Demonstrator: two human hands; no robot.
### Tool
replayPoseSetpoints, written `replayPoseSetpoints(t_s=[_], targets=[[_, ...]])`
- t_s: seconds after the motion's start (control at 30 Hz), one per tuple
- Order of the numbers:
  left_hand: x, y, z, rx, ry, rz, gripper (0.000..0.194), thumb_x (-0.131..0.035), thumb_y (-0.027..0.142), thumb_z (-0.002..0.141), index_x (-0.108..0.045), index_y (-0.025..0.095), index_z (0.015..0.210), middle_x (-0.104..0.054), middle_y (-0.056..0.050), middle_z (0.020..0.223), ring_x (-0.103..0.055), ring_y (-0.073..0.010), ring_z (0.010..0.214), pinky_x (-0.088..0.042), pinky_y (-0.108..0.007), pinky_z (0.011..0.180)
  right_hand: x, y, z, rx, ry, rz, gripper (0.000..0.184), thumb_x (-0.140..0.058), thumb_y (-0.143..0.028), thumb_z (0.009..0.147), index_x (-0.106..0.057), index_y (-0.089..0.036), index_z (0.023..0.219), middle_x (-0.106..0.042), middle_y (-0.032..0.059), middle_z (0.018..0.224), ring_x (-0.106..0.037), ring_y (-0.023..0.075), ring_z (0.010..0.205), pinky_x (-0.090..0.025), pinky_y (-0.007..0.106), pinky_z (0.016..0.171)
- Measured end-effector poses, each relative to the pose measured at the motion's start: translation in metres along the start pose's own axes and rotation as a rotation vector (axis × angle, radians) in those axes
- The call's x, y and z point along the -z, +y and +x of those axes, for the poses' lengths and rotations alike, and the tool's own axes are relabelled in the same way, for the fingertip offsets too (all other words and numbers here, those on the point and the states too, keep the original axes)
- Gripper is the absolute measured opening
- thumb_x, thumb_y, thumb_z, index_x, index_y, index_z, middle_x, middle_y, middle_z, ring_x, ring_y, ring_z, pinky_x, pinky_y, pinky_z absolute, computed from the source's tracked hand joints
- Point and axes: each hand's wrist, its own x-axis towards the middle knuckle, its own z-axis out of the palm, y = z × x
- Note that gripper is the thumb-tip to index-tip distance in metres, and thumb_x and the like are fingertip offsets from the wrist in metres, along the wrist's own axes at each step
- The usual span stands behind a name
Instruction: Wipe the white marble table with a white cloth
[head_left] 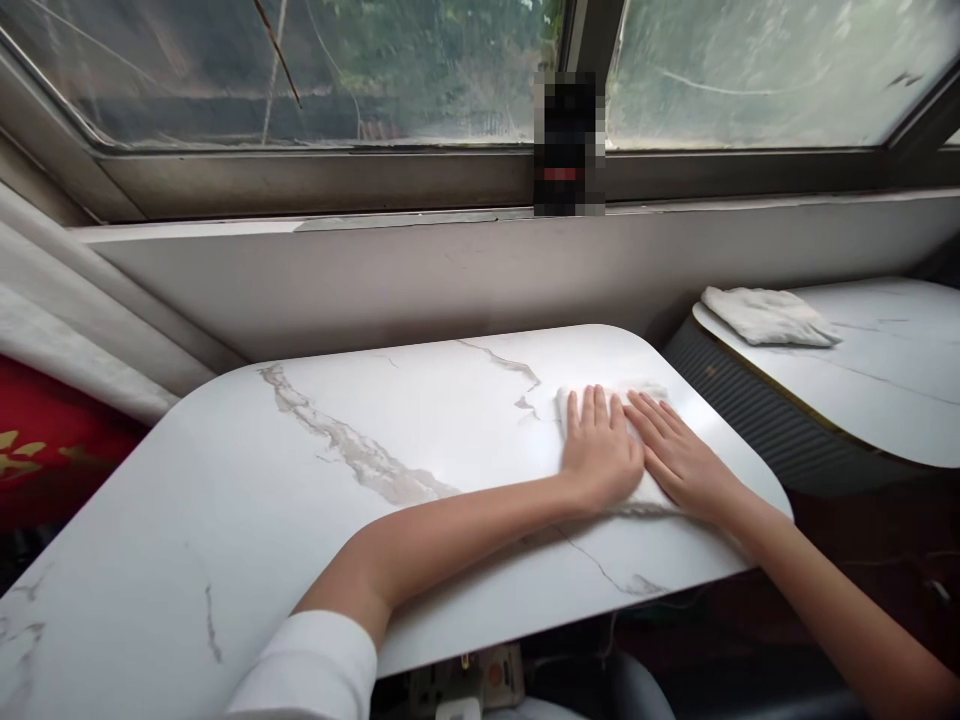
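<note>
Both of my hands lie flat, side by side, on a white cloth (646, 391) near the right end of a white marble-patterned table (375, 440). My left hand (598, 448) has its fingers stretched out and pressed on the cloth's left part. My right hand (676, 452) rests open on the cloth's right part, fingers pointing up and left. Most of the cloth is hidden under the hands; only its far edge and near edge show.
A second white table (885, 370) stands to the right with a folded white cloth (769, 315) on it. A grey ledge (480, 270) and a window run along the far side. A red cushion (45, 440) sits at the left. A gap separates the two tables.
</note>
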Motion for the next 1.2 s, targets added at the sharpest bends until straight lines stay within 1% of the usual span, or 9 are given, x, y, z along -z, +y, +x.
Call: replayPoseSetpoints(t_s=[0.2, 0.3, 0.37, 0.5, 0.6, 0.8, 0.9, 1.03, 1.2], targets=[[0.007, 0.057, -0.043, -0.110, -0.175, -0.225, 0.063, -0.025, 0.038, 0.093, -0.020, -0.001, 0.142, -0.012, -0.019, 0.151, 0.003, -0.0292, 0.139, -0.004, -0.046, 0.113, 0.030, -0.008, -0.082, -0.121, -0.009, 0.053, 0.054, -0.026, -0.028, 0.093, -0.015, -0.026, 0.146, -0.027, 0.0039, 0.150, -0.026, 0.0235, 0.136, -0.031, 0.048, 0.108], [0.008, 0.069, -0.048, -0.127, -0.214, -0.287, 0.064, -0.025, 0.037, 0.093, -0.019, -0.003, 0.142, -0.010, -0.020, 0.151, 0.006, -0.0300, 0.138, -0.004, -0.047, 0.113, 0.032, -0.006, -0.096, -0.189, 0.010, 0.061, 0.054, -0.026, -0.028, 0.092, -0.018, -0.026, 0.145, -0.030, 0.0040, 0.149, -0.028, 0.0239, 0.135, -0.031, 0.049, 0.108], [0.007, 0.070, -0.041, -0.136, -0.215, -0.289, 0.063, -0.026, 0.034, 0.092, -0.020, -0.002, 0.142, -0.011, -0.019, 0.151, 0.006, -0.0302, 0.138, -0.003, -0.048, 0.113, 0.029, -0.001, -0.092, -0.246, 0.011, 0.064, 0.053, -0.025, -0.029, 0.092, -0.018, -0.024, 0.145, -0.031, 0.0052, 0.148, -0.029, 0.0229, 0.135, -0.030, 0.048, 0.108], [-0.003, 0.060, -0.003, -0.101, -0.177, -0.225, 0.062, -0.028, 0.030, 0.088, -0.023, 0.000, 0.142, -0.018, -0.016, 0.151, 0.000, -0.0295, 0.139, -0.002, -0.049, 0.112, 0.016, 0.023, -0.057, -0.367, -0.064, 0.029, 0.051, -0.018, -0.030, 0.094, -0.026, -0.018, 0.143, -0.035, 0.0092, 0.146, -0.030, 0.0213, 0.134, -0.031, 0.046, 0.108], [-0.015, 0.045, 0.040, -0.025, -0.110, -0.159, 0.059, -0.026, 0.029, 0.089, -0.027, 0.002, 0.141, -0.023, -0.015, 0.150, -0.008, -0.0267, 0.139, -0.002, -0.046, 0.113, 0.005, 0.049, -0.015, -0.313, -0.101, -0.027, 0.052, -0.017, -0.028, 0.093, -0.035, -0.014, 0.140, -0.033, 0.0117, 0.146, -0.024, 0.0223, 0.136, -0.026, 0.048, 0.109], [-0.033, -0.003, 0.116, 0.037, 0.010, -0.044, 0.055, -0.023, 0.028, 0.091, -0.032, 0.005, 0.141, -0.029, -0.014, 0.148, -0.018, -0.0250, 0.138, -0.004, -0.043, 0.113, -0.017, 0.091, 0.077, -0.344, -0.117, -0.007, 0.054, -0.018, -0.027, 0.092, -0.035, -0.007, 0.139, -0.031, 0.0122, 0.147, -0.025, 0.0205, 0.136, -0.024, 0.043, 0.111], [-0.034, -0.025, 0.142, 0.069, 0.017, -0.016, 0.055, -0.023, 0.028, 0.092, -0.032, 0.006, 0.141, -0.029, -0.015, 0.147, -0.018, -0.0247, 0.138, -0.005, -0.043, 0.113, -0.027, 0.102, 0.113, -0.336, -0.080, 0.022, 0.053, -0.022, -0.026, 0.090, -0.038, -0.011, 0.139, -0.034, 0.0090, 0.146, -0.028, 0.0199, 0.135, -0.025, 0.043, 0.110], [-0.035, -0.043, 0.167, 0.098, 0.023, -0.002, 0.055, -0.022, 0.030, 0.092, -0.030, 0.006, 0.141, -0.029, -0.015, 0.147, -0.017, -0.0243, 0.138, -0.004, -0.043, 0.113, -0.037, 0.116, 0.142, -0.344, -0.025, 0.064, 0.052, -0.025, -0.026, 0.089, -0.040, -0.013, 0.138, -0.038, 0.0066, 0.144, -0.032, 0.0189, 0.134, -0.025, 0.040, 0.111], [-0.037, -0.048, 0.179, 0.118, 0.013, 0.003, 0.055, -0.022, 0.029, 0.092, -0.030, 0.006, 0.141, -0.027, -0.013, 0.148, -0.017, -0.0245, 0.138, -0.002, -0.044, 0.113, -0.045, 0.130, 0.151, -0.334, 0.019, 0.138, 0.052, -0.028, -0.027, 0.088, -0.040, -0.020, 0.138, -0.041, 0.0015, 0.143, -0.035, 0.0211, 0.132, -0.026, 0.043, 0.111]])
